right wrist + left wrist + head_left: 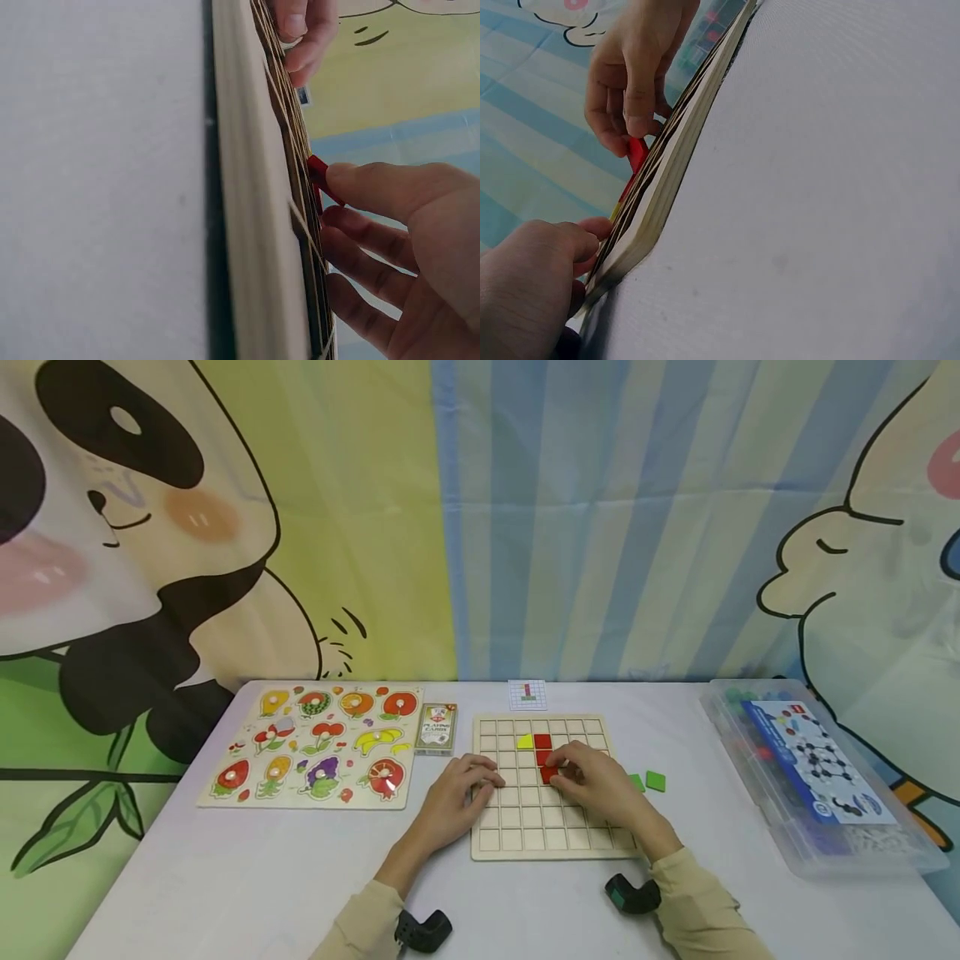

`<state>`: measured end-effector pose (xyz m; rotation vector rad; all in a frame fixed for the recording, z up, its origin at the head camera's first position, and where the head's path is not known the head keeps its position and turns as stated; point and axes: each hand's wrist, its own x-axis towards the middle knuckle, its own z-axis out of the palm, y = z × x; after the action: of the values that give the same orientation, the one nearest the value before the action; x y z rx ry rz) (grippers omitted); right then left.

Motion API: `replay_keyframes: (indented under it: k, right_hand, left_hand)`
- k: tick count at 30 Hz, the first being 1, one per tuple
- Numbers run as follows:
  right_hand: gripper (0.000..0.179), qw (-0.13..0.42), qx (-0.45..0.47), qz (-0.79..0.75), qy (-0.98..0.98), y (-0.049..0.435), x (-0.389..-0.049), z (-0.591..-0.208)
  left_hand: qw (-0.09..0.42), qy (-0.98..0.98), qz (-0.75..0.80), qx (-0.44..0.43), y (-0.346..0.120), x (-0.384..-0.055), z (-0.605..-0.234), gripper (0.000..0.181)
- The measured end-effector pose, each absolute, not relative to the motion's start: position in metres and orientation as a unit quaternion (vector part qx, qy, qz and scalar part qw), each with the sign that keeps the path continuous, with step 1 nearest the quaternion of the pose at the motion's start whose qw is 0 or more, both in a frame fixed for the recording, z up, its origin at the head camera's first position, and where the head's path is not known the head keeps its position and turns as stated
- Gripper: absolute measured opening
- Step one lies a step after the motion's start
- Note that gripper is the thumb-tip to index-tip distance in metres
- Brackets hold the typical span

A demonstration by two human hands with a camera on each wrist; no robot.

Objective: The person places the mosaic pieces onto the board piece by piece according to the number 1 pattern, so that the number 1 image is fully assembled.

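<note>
A wooden grid board (517,840) lies in the middle of the table. My right hand (600,781) is over its right half, pinching a red square tile (322,178) between thumb and fingers; the tile is tilted in the right wrist view. Just beyond it, two red tiles (542,741) sit in cells in one column, with a yellow tile (524,742) beside the farthest one. At the board's left edge, my left hand (453,797) rests with loosely bent fingers touching the board. Green tiles (656,781) lie right of the board, one partly hidden by my right hand.
Behind the board lies a small pattern card (527,695). To the left are a playing card box (436,729) and a fruit puzzle board (300,752). A clear plastic case (825,852) with a blue printed sheet stands at the right. A curtain hangs behind the table.
</note>
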<state>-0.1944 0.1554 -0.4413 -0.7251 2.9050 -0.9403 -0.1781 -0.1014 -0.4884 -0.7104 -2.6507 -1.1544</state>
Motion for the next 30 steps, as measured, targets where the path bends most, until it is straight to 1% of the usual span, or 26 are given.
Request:
replay_keyframes:
  k: [11, 15, 18, 22, 30]
  right_hand:
    - [0.017, -0.025, -0.234, -0.251, 0.939, 0.151, -0.192, -0.4437]
    - [0.015, -0.031, -0.234, -0.243, 0.941, 0.1518, -0.1921, -0.4447]
    - [0.014, -0.048, -0.244, -0.234, 0.94, 0.1528, -0.1908, -0.4442]
    - [0.017, -0.064, -0.258, -0.229, 0.936, 0.1549, -0.1884, -0.4431]
    - [0.021, -0.067, -0.267, -0.212, 0.938, 0.1561, -0.186, -0.4448]
  left_hand:
    - [0.077, -0.89, -0.385, -0.232, -0.1018, -0.179, -0.4902, 0.014]
    - [0.087, -0.89, -0.38, -0.235, -0.1009, -0.1794, -0.4911, 0.015]
    - [0.093, -0.889, -0.379, -0.239, -0.1008, -0.1794, -0.4912, 0.015]
    - [0.094, -0.888, -0.379, -0.242, -0.1009, -0.18, -0.4919, 0.015]
    - [0.093, -0.887, -0.382, -0.243, -0.1019, -0.1795, -0.4917, 0.015]
